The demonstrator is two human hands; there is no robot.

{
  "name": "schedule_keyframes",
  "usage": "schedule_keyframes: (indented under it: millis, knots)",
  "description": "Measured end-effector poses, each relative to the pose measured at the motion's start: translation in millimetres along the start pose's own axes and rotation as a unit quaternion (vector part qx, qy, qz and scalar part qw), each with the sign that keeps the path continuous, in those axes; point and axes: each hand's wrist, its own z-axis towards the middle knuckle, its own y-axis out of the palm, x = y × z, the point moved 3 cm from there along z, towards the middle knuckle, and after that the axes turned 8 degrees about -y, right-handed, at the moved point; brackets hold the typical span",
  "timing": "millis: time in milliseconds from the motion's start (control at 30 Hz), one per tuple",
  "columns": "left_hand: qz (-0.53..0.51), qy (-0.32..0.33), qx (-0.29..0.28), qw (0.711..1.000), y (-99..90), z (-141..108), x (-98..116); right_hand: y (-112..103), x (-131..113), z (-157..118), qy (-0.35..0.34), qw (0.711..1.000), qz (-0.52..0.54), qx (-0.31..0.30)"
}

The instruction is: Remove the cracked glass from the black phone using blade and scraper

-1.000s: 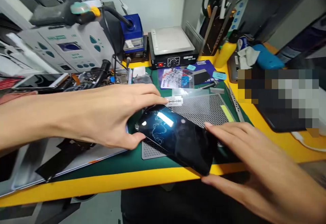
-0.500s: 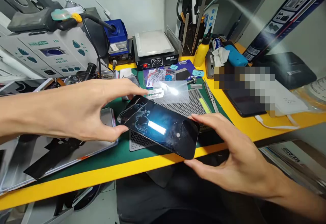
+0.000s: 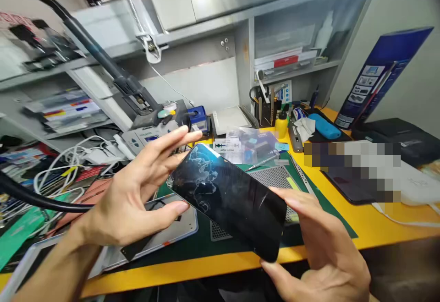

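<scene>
The yellow bench point(image 3: 373, 224) stretches below and beyond the left hand point(image 3: 134, 196) and right hand point(image 3: 323, 242), a green mat point(image 3: 332, 228) lying on it between and past them. The hands are apart, clamped on opposite ends of a black phone point(image 3: 233, 201) with a cracked screen, held tilted between them over the bench. Beyond the phone sit a yellow bottle point(image 3: 281, 128), past the right fingertips, and a razor blade point(image 3: 226, 145), nearer the left.

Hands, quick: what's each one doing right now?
Left hand: closed, holding the phone at its cracked end.
Right hand: closed, holding the phone at its other end.
</scene>
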Motion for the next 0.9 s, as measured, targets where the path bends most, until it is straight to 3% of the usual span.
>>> schedule_keyframes:
  millis: [100,200,367,500,567,667,733,800,900]
  knots:
    - [-0.184,0.003,0.037,0.982,15.3,-4,-4,16,-10,7,-0.027,0.999,0.024,0.029]
    - [-0.319,0.019,0.015,0.947,50.2,-12,-20,30,-17,12,-0.017,0.998,0.047,0.048]
    - [-0.457,-0.070,0.071,0.884,103.9,-29,-43,43,-25,5,0.024,0.998,0.038,0.051]
    - [-0.503,-0.089,0.104,0.853,116.5,-34,-40,41,-31,-2,0.083,0.994,0.072,0.019]
    - [-0.521,-0.073,0.105,0.844,117.5,-35,-37,39,-31,-2,0.172,0.968,0.181,-0.016]
    - [-0.550,-0.051,0.092,0.828,121.5,-36,-39,39,-32,2,0.317,0.866,0.384,-0.040]
    - [-0.567,-0.027,0.085,0.819,125.4,-37,-42,38,-32,5,0.376,0.809,0.450,-0.037]
    - [-0.579,0.002,0.063,0.813,129.1,-38,-45,37,-31,7,0.407,0.785,0.465,-0.037]
    - [-0.586,0.020,0.015,0.810,131.5,-38,-45,36,-30,4,0.430,0.775,0.461,-0.036]
